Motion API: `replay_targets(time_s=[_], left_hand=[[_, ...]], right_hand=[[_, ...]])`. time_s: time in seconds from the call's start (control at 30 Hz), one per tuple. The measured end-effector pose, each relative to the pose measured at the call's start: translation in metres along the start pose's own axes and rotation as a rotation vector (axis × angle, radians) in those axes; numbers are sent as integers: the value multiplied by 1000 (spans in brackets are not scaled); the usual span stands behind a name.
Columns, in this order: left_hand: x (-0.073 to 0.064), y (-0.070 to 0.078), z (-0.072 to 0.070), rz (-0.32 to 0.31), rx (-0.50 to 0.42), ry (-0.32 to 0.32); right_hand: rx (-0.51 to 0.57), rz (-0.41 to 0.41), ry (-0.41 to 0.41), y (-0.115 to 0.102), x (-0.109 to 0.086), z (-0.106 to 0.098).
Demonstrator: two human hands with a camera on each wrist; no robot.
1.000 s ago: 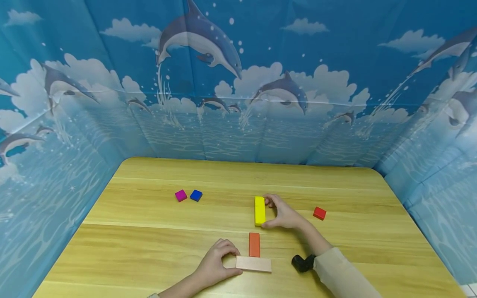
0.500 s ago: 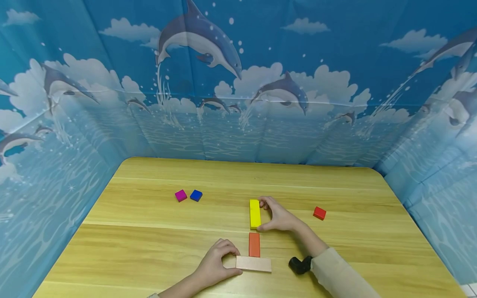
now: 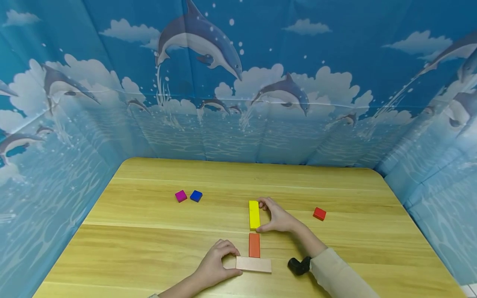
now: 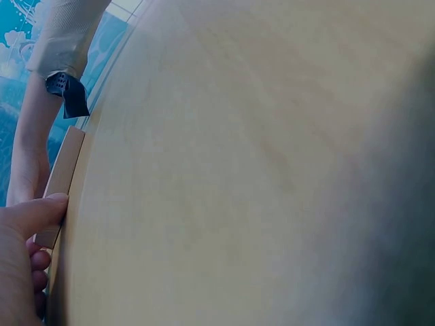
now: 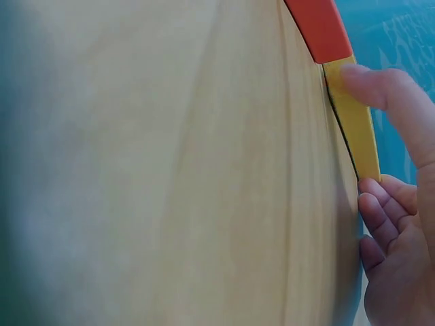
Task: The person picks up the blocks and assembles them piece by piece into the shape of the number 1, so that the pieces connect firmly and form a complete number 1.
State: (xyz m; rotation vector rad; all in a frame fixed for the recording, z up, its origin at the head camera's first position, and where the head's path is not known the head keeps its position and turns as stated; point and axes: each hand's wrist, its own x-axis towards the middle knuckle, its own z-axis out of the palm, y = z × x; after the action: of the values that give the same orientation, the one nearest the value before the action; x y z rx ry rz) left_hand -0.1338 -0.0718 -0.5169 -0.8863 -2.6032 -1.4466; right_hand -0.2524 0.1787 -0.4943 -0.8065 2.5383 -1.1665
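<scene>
Wood block (image 3: 254,264) occupies left grip (image 3: 213,262), yellow block (image 3: 254,215) right grip (image 3: 278,218), far table edge (image 3: 231,163) well beyond.

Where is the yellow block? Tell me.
In the head view, the yellow block is slightly right of centre, just beyond the orange block, in the right grip.

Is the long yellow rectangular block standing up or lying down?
Lying down: the yellow block stretches lengthwise along the yellowish wooden table, gripped by the right hand.

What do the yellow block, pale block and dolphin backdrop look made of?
Yellow block: probably painted wood, possibly plastic; even, opaque color.
Pale block: likely bare wood; natural tan tone, matte look.
Dolphin backdrop: thin printed fabric or plastic sheet; fold creases, slight sheen.
</scene>
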Motion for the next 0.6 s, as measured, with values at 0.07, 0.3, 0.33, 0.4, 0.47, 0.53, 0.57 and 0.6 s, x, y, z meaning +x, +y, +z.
replay_targets(time_s=[0.07,0.3,0.33,0.4,0.47,0.53,0.57,0.6], left_hand=[[0,0,0,-9,-3,-4],[0,0,-1,-15,-4,-9],[0,0,0,-15,-4,-9],[0,-1,0,-12,-3,-7],[0,-1,0,-7,1,-6],[0,-1,0,-8,1,-5],[0,0,0,-9,1,-5],[0,0,-1,-11,0,-6]], right_hand=[[-7,-4,-1,0,0,0],[-12,11,-13,-2,-1,-1],[-10,16,-14,-2,-1,-1],[-3,25,-18,-2,-1,-1],[1,30,-19,-1,-1,-1],[-1,31,-20,-1,-1,-1],[-3,32,-20,-1,-1,-1],[-4,31,-20,-1,-1,-1]])
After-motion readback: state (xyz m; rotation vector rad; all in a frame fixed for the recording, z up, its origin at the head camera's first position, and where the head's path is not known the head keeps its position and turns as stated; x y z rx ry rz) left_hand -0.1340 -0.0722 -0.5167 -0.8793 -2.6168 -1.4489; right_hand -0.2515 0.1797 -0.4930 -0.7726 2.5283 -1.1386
